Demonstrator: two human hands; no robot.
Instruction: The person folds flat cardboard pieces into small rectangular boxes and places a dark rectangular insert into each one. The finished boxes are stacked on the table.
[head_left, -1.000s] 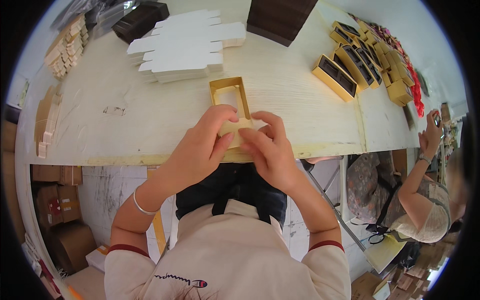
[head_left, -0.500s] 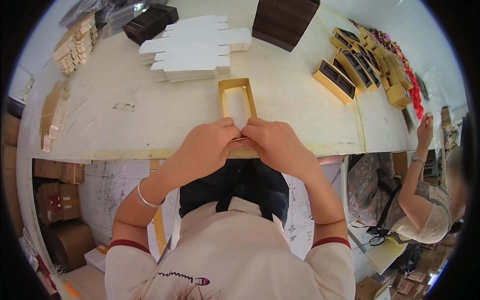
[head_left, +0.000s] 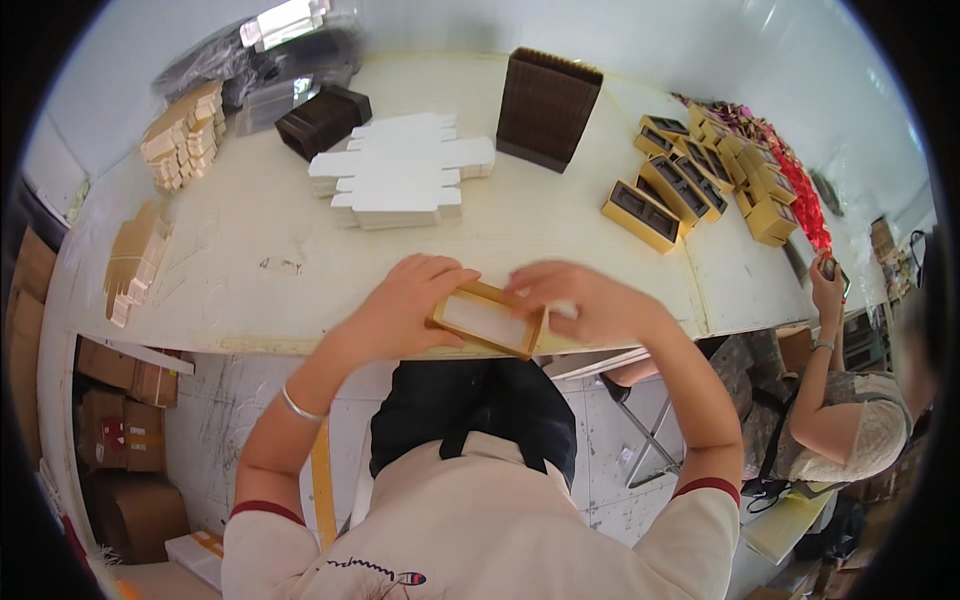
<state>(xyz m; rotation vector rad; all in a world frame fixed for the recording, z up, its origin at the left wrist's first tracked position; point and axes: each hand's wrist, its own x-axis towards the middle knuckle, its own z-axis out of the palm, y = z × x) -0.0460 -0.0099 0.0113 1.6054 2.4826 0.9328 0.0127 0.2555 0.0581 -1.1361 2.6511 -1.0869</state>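
Note:
A shallow gold cardboard box (head_left: 484, 336) with a white inside bottom sits slantwise at the near edge of the table, its open side up. My left hand (head_left: 408, 308) grips its left end, fingers over the far rim and thumb at the near side. My right hand (head_left: 575, 300) is over the box's right end, its fingers curled and smeared by motion. Whether those fingers touch the rim, I cannot tell. Beyond the box lies a stack of flat white die-cut card blanks (head_left: 400, 170).
Dark brown stacked trays (head_left: 548, 110) stand at the back, others (head_left: 323, 120) lying left. Finished-looking gold boxes with black inserts (head_left: 640, 214) are grouped right, near red material (head_left: 800, 195). Folded card pieces (head_left: 135, 260) lie left. At right sits another person (head_left: 850, 410).
The gold box has turned from upright in view to slantwise and come nearer the table edge. My hands have parted, left to its left end, right to its right. The view has tilted up.

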